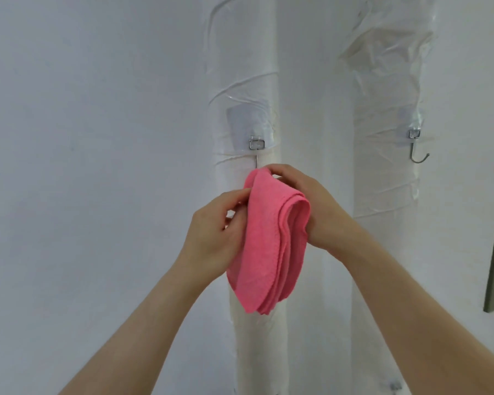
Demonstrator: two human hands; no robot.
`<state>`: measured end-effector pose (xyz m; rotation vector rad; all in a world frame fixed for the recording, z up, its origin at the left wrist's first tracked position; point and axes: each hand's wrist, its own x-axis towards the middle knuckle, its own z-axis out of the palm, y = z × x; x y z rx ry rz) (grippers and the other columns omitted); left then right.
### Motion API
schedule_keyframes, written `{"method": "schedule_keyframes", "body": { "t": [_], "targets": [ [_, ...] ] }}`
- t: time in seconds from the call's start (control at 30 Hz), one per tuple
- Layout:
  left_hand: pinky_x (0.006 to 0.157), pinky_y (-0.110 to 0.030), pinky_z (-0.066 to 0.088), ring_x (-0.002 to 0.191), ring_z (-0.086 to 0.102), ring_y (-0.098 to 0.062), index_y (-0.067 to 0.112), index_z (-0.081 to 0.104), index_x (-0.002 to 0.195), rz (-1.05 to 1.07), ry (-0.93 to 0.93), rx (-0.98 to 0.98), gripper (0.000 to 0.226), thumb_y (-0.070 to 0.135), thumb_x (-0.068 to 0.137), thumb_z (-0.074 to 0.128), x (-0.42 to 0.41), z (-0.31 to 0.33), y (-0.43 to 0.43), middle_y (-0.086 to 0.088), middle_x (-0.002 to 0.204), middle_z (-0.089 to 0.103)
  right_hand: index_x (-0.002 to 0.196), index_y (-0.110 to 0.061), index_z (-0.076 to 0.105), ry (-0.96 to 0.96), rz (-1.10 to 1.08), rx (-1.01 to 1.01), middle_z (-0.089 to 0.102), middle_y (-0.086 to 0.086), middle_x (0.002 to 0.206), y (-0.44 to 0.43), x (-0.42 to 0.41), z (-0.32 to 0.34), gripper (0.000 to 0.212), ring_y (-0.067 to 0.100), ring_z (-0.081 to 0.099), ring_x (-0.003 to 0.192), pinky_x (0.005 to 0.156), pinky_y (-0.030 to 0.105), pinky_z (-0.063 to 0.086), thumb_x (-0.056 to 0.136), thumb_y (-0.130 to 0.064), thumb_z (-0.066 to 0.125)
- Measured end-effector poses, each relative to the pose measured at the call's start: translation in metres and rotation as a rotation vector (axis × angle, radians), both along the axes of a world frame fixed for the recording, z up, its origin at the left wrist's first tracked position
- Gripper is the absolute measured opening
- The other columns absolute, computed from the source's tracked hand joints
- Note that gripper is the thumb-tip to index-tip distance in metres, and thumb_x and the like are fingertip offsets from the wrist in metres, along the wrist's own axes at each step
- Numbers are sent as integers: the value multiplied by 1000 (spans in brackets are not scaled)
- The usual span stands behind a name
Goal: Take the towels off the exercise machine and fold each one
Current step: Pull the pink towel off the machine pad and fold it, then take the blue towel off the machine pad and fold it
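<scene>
Head view, facing wall (pixel 97 138), close

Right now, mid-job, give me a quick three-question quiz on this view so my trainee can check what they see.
1. True or false: both the left hand and the right hand hold the pink towel.
2. The hook on the right wrapped post is: A bare; B holding a towel; C holding a bag.
3. Fill in: the towel is held up in front of the ___ wrapped post.

Key: 1 true. 2 A. 3 left, that is the left wrapped post.
</scene>
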<state>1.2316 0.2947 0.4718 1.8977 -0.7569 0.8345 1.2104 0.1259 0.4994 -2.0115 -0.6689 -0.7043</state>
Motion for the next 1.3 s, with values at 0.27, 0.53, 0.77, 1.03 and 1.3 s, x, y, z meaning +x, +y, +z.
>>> {"method": "schedule_keyframes", "body": {
  "t": [0.27,0.53,0.77,1.03,1.3],
  "targets": [
    [89,-37,50,111,54,-11,28,58,122,32,-210,48,30,20,93,52,-37,-12,12,13,119,57,118,-31,62,157,64,334,66,3,96,-6,-41,-8,24,1,58,78,62,17,50,98,-33,47],
    [108,-14,28,132,34,-1,25,41,140,-142,-65,357,46,28,95,52,-52,-23,17,11,143,40,130,-38,50,-67,-363,-172,62,-20,98,29,-72,-35,46,5,60,88,83,27,51,88,-20,59],
    [89,-24,48,110,52,-2,24,58,123,-182,-33,179,31,16,94,53,-105,-62,57,15,120,54,147,-36,27,-79,-649,-291,50,-3,131,52,-132,-79,66,16,52,91,78,25,39,89,-21,56],
    [67,-34,53,61,63,-13,28,71,75,-364,380,150,15,21,86,65,-188,-128,48,8,64,68,120,-34,60,310,-601,-465,64,-13,118,60,-221,-129,29,7,58,105,86,23,45,94,-27,50],
    [67,-38,48,62,57,-17,35,69,81,-535,520,560,14,31,90,59,-283,-221,-3,-1,66,67,114,-33,62,777,-638,-596,69,-7,101,23,-336,-207,30,10,56,88,77,29,47,95,-22,41]
  ]
}}
